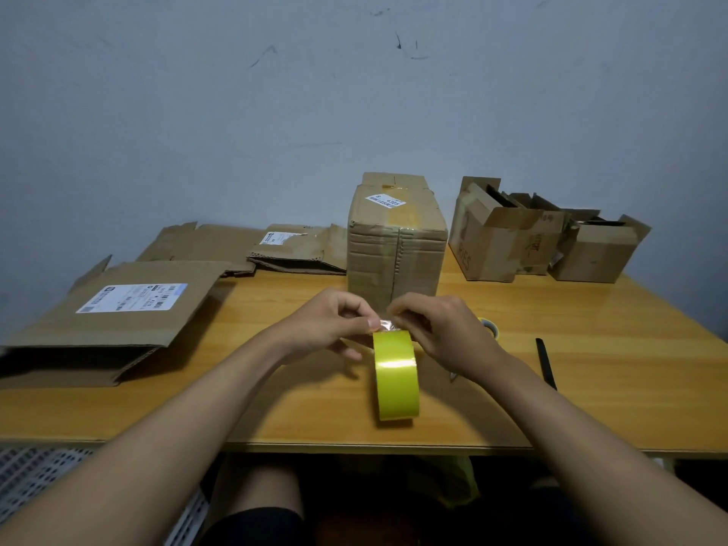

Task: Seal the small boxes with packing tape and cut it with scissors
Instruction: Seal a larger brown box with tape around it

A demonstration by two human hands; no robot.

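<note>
A: We sit at a wooden table (pixel 275 407) pushed against a pale blue-grey wall (pixel 236 92) marked with dark scuffs. Far left, we see a flattened box (pixel 118 321) with a white label lying at the table's left edge, and behind it two more flattened cartons (pixel 244 246) near the wall.

B: In the middle we have the sealed box (pixel 396 246) standing upright, tape down its front seam. Right of it, a cluster of open small boxes (pixel 543 242) sits along the back, flaps up.

A: The near edge runs across below our forearms. Bare wood lies open in front of the flattened box and between our arms, and more on the right side.

B: On to the tape. The yellow tape roll (pixel 396 378) stands on edge between our hands, just in front of the sealed box. Our left hand (pixel 331 323) pinches the roll's top from the left, thumb and fingers curled on it.

A: Our right hand (pixel 441 329) pinches the loose clear tape end (pixel 388 324) at the top of the roll, fingertips nearly meeting the left hand's.

B: Behind our right hand a second tape roll (pixel 490 327) peeks out. Farther right a dark, narrow tool (pixel 545 362) lies on the table; whether it is the scissors we cannot tell.
</note>
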